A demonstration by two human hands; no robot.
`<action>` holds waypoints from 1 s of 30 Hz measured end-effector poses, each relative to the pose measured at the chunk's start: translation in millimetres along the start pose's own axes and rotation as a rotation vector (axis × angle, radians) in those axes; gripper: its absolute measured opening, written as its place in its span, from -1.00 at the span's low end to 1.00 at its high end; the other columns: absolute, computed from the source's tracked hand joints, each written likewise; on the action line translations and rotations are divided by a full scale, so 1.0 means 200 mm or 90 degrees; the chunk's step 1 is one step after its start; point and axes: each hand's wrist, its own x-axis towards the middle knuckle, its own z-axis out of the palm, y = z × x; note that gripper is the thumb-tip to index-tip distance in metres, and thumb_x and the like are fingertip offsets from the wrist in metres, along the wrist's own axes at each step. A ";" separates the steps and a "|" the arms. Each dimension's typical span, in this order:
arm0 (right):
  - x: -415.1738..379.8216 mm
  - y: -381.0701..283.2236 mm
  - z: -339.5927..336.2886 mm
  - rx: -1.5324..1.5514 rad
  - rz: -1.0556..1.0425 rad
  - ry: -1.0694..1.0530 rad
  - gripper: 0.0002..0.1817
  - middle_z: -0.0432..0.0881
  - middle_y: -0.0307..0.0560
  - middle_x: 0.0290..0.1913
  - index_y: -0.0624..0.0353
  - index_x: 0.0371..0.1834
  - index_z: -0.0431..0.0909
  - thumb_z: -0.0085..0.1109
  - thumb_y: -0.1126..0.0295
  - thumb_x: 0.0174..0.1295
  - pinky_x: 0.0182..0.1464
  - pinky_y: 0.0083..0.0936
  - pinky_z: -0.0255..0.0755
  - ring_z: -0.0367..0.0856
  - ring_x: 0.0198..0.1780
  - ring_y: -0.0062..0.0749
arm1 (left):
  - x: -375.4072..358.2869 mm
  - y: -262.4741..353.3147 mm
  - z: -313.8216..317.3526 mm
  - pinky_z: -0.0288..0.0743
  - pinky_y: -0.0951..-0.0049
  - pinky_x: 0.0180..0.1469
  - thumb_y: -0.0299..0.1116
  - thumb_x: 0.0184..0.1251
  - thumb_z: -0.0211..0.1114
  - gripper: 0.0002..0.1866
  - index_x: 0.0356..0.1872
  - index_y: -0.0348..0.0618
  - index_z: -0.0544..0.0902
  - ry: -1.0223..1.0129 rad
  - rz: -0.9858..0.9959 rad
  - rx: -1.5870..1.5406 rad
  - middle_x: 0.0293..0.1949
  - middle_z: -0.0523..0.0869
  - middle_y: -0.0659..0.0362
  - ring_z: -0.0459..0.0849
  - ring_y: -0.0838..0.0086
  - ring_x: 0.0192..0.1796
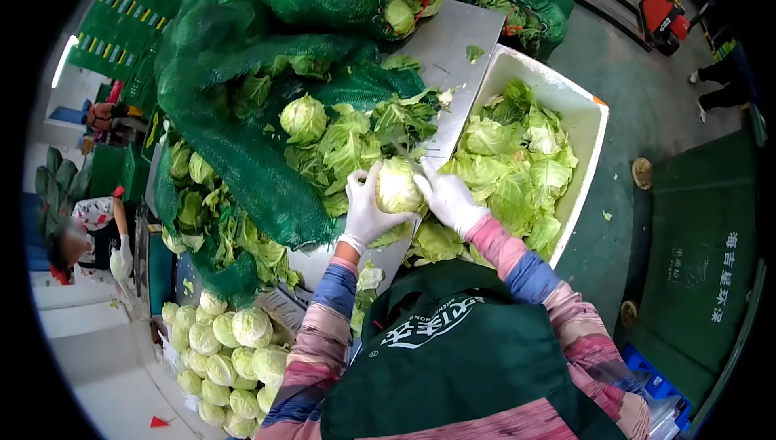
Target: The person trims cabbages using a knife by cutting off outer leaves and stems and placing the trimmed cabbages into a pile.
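A slack green mesh sack (234,109) slumps across the smooth steel table (453,36) in front of me, spilling crinkled loose leaves (347,141), and to my right a white rectangular tub (586,129) is heaped with limp, pale-green trimmings (509,157). Between them, over the table's edge, I hold a round, tight, waxy cabbage head (398,185). My gloved left hand (365,210) cups its left side and my gloved right hand (449,197) presses its right, both closed around it.
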 end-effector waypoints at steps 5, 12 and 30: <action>-0.06 -0.04 0.03 -0.091 0.010 0.018 -0.29 0.62 0.22 -0.53 0.29 0.47 0.05 -0.17 0.00 0.43 -0.42 -0.09 0.47 0.61 -0.50 0.09 | 0.05 0.05 0.11 0.23 0.10 0.29 -0.05 -0.30 0.59 0.07 0.26 -0.46 0.26 0.094 0.025 0.071 0.16 0.30 -0.22 0.30 -0.09 0.21; -0.01 -0.05 0.02 -0.129 0.010 -0.010 -0.29 0.63 0.19 -0.53 0.31 0.45 0.08 -0.18 -0.01 0.43 -0.40 -0.06 0.47 0.62 -0.48 0.12 | 0.05 0.05 0.16 0.23 0.13 0.22 -0.01 -0.27 0.56 0.08 0.26 -0.50 0.24 0.076 -0.004 0.078 0.09 0.42 -0.20 0.33 -0.02 0.20; -0.03 0.09 -0.07 -0.148 -0.191 -0.014 -0.28 0.58 0.16 -0.58 -0.15 0.54 -0.04 -0.08 -0.08 0.39 -0.44 -0.12 0.46 0.57 -0.56 0.10 | 0.03 0.01 0.17 0.32 0.25 0.32 -0.14 -0.29 0.67 0.08 0.30 -0.35 0.23 0.079 -0.072 -0.206 0.11 0.43 -0.09 0.44 0.17 0.22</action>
